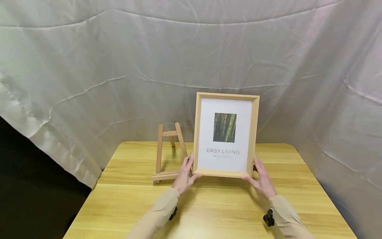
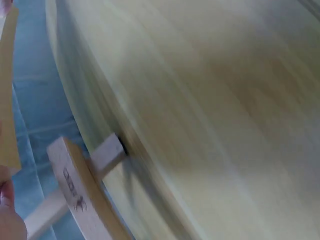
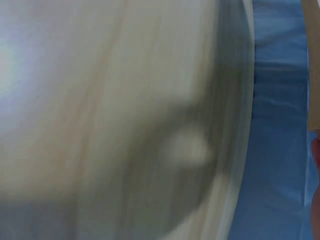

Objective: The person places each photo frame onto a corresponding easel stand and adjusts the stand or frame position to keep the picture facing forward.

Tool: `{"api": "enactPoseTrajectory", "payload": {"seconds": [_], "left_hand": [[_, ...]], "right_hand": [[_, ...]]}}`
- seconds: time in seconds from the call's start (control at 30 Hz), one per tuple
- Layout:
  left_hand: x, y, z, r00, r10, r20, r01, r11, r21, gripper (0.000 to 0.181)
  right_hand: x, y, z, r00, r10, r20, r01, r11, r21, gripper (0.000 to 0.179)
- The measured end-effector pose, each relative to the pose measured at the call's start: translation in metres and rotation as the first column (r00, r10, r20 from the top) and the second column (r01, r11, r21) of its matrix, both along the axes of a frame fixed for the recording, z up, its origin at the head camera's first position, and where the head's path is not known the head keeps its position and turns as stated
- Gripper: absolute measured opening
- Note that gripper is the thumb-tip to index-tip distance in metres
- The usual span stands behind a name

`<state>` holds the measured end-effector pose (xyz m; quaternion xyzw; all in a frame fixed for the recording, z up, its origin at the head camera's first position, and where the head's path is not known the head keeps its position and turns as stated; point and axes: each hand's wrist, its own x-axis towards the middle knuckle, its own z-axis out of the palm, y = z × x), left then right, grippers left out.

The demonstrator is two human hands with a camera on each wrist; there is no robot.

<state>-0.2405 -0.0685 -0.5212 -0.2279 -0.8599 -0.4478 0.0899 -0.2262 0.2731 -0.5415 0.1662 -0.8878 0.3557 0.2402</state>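
A picture frame (image 1: pixel 253 132) with a light wood border is held upright between both hands, tilted slightly. Its white sheet shows a bamboo photo and the words EASY LIVING. My left hand (image 1: pixel 184 177) grips the lower left corner, thumb on the front. At the lower right corner my right hand (image 1: pixel 263 181) grips in the same way, its fingers partly behind the frame. Just left of the frame stands a small wooden easel (image 1: pixel 159 149), partly behind my left hand. In the left wrist view the easel's ledge (image 2: pixel 82 192) and the frame's edge (image 2: pixel 7 100) appear.
A wooden table (image 1: pixel 125 202) with rounded far corners lies under everything. Grey cloth (image 1: pixel 179 53) hangs behind and at the sides. A dark area (image 1: pixel 27 186) lies beyond the table's left edge. Black wrist cameras (image 1: pixel 269 218) sit on the sleeves.
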Motion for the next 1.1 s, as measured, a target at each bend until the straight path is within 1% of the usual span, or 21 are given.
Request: {"api": "enactPoseTrajectory", "payload": {"seconds": [0.1,0.17,0.37,0.5,0.57,0.63,0.77,0.83,0.93,1.1], "left_hand": [[-0.002,-0.008,0.002,1.000,0.016,-0.010,-0.016,1.000,0.007,0.093],[-0.003,-0.014,0.004,0.999,0.025,-0.031,-0.025,1.000,0.014,0.093],[-0.006,-0.033,0.008,0.992,0.054,-0.113,-0.049,0.998,0.042,0.094],[-0.009,-0.048,0.007,0.977,0.087,-0.196,-0.080,0.996,0.044,0.093],[-0.010,-0.056,0.008,0.969,0.105,-0.222,-0.095,0.994,0.053,0.093],[-0.011,-0.064,0.007,0.964,0.124,-0.234,-0.114,0.992,0.058,0.094],[-0.011,-0.081,0.007,0.960,0.153,-0.236,-0.142,0.988,0.062,0.095],[-0.010,-0.089,0.007,0.959,0.159,-0.236,-0.148,0.987,0.063,0.095],[-0.008,-0.099,0.008,0.961,0.162,-0.224,-0.153,0.987,0.058,0.095],[-0.006,-0.117,0.005,0.957,0.181,-0.228,-0.178,0.983,0.034,0.095]], "right_hand": [[-0.007,-0.009,0.004,1.000,0.015,0.006,-0.015,1.000,-0.014,0.111],[-0.012,-0.016,0.006,1.000,0.027,-0.009,-0.027,0.999,-0.018,0.111],[-0.024,-0.038,0.015,0.999,0.033,-0.041,-0.033,0.999,-0.008,0.108],[-0.031,-0.055,0.022,0.997,0.061,-0.040,-0.062,0.998,-0.023,0.107],[-0.034,-0.064,0.024,0.996,0.076,-0.039,-0.077,0.997,-0.027,0.106],[-0.037,-0.073,0.026,0.995,0.091,-0.039,-0.092,0.995,-0.025,0.106],[-0.045,-0.090,0.025,0.992,0.116,-0.040,-0.117,0.993,-0.028,0.107],[-0.048,-0.098,0.024,0.991,0.129,-0.038,-0.130,0.991,-0.033,0.107],[-0.051,-0.109,0.023,0.990,0.142,-0.026,-0.143,0.989,-0.040,0.107],[-0.056,-0.127,0.021,0.987,0.157,-0.036,-0.158,0.987,-0.035,0.107]]}}
